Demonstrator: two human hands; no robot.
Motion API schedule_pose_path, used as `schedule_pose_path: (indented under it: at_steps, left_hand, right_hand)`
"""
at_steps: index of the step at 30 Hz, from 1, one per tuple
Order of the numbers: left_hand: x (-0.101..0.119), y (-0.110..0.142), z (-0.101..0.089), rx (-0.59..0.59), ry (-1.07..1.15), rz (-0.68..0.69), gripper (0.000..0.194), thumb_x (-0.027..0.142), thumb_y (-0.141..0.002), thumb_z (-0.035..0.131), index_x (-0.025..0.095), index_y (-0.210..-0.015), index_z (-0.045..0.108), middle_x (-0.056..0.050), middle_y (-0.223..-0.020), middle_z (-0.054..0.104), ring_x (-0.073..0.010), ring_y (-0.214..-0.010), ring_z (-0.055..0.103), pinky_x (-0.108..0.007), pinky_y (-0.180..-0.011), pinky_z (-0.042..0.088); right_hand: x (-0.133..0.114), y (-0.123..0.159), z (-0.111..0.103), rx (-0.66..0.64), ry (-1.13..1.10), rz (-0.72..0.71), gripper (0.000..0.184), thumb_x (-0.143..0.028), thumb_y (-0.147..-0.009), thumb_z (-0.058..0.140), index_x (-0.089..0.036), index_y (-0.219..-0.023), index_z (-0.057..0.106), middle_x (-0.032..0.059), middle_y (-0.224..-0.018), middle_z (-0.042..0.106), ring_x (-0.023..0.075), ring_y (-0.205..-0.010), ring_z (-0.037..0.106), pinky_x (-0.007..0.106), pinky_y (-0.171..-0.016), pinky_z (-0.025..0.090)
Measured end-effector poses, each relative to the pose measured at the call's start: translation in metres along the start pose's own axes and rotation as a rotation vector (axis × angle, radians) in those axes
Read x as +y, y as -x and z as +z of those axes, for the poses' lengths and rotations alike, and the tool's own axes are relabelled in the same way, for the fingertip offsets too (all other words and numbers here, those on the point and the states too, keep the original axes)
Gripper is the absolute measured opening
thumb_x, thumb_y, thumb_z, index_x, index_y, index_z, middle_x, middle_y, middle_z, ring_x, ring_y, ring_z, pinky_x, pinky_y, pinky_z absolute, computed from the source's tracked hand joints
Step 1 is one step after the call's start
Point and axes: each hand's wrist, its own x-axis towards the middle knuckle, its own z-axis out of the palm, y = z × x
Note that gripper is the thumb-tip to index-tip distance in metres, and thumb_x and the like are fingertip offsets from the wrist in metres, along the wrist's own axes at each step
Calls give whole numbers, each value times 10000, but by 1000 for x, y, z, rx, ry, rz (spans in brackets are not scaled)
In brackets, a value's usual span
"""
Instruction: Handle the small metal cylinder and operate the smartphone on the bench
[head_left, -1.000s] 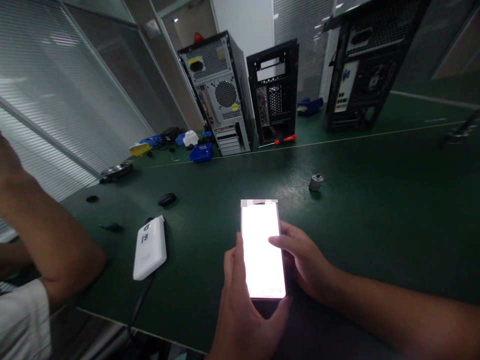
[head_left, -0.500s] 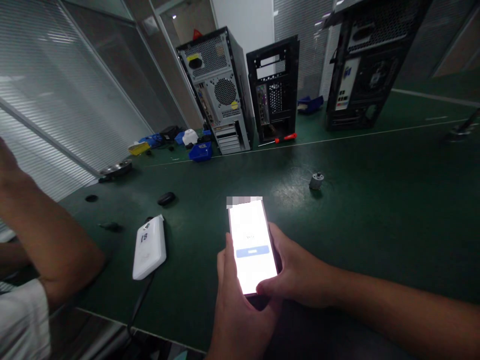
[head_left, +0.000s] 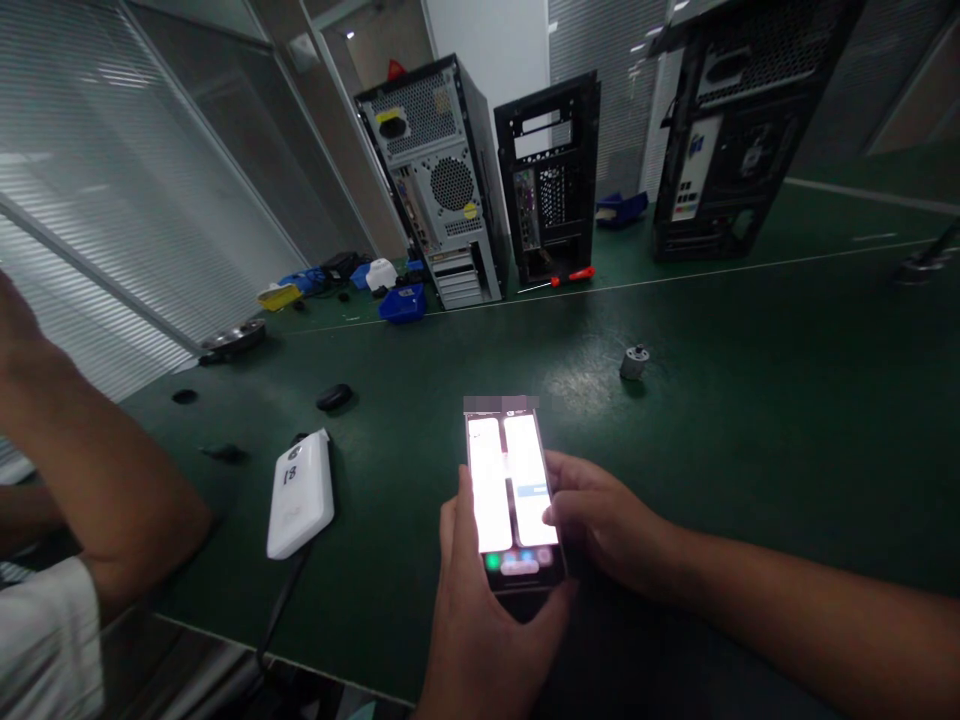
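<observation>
A lit smartphone [head_left: 513,490] is held upright above the table, its screen showing two white app cards and a row of icons at the bottom. My left hand [head_left: 487,610] is wrapped around its left side and lower end, with the thumb base near the bottom corner. At the right edge is my right hand [head_left: 607,515], its thumb on the screen's right part and its fingers curled against that side, partly hidden behind the phone. Left of my hands lies a white flat device [head_left: 301,495] marked 18, with a black cable. A small metal motor [head_left: 634,362] stands beyond my right hand.
Computer cases [head_left: 435,180] stand along the back, with an open black case [head_left: 551,180] and another at right. A red screwdriver [head_left: 574,277], blue bin [head_left: 403,303] and black mouse-like object [head_left: 334,397] lie around. Another person's arm [head_left: 97,460] reaches in at left.
The phone's screen has switched from one white page to two side-by-side cards. My right thumb has slid up and right across the screen. The phone has shifted slightly right.
</observation>
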Motion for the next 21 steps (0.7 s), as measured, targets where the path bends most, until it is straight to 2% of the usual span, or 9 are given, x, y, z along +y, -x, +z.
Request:
schedule_pose_path:
  at_steps: [3,6,8,9,11,14,18,21]
  left_hand:
    - [0,0,1,6,14,-2,989,249,-718,721,236,-1541,173,-129,-1335,447,-312,-1220,512,-495,-988,501]
    - [-1,0,1,15,22,10,965,240,-702,722,214,-1527,220,-142,-1357,435,-327,-1247,491,-511,-1013,480]
    - [-1,0,1,16,20,20,950,240,-699,723,211,-1516,239,-139,-1371,425,-325,-1271,472,-509,-1040,461]
    - [-1,0,1,17,20,17,945,243,-703,720,214,-1514,236,-135,-1372,423,-320,-1274,469,-505,-1044,459]
    - [-1,0,1,15,25,5,942,246,-713,714,222,-1517,223,-128,-1364,428,-309,-1268,476,-491,-1039,467]
    - [-1,-1,0,20,33,14,948,250,-720,715,222,-1523,212,-128,-1354,437,-306,-1255,490,-480,-1026,480]
    - [-1,0,0,38,29,47,960,255,-709,727,227,-1523,220,-130,-1348,450,-318,-1242,502,-491,-1012,488]
    - [-1,0,0,31,36,39,960,253,-705,730,231,-1521,223,-133,-1350,447,-321,-1241,502,-506,-1023,476]
  right_hand:
    - [-3,-1,3,42,-17,40,526,-64,-604,561,-166,-1114,641,45,-919,728,182,-778,670,333,-744,517]
    - [-3,-2,5,152,-44,38,326,-217,-749,622,-153,-1066,656,71,-920,726,186,-789,671,331,-737,515]
    - [-3,-2,4,194,-73,33,324,-374,-848,571,-144,-1060,656,89,-928,721,180,-754,664,336,-714,516]
    - [-3,-2,3,173,-69,37,341,-393,-852,576,-144,-1072,652,90,-940,719,173,-736,658,338,-710,516]
    - [-4,-1,1,57,-13,45,390,-279,-761,685,-161,-1129,632,77,-989,716,166,-759,660,338,-743,518]
    - [-8,2,-1,-92,76,11,621,-59,-615,716,-191,-1209,593,62,-1071,704,195,-919,672,363,-850,513]
    - [-9,4,-1,-85,105,-16,602,-76,-644,673,-189,-1227,576,75,-1100,698,224,-1016,665,403,-902,512]
    - [-7,4,-1,-94,126,-14,680,-29,-603,668,-210,-1248,558,66,-1112,698,224,-1020,666,398,-896,519]
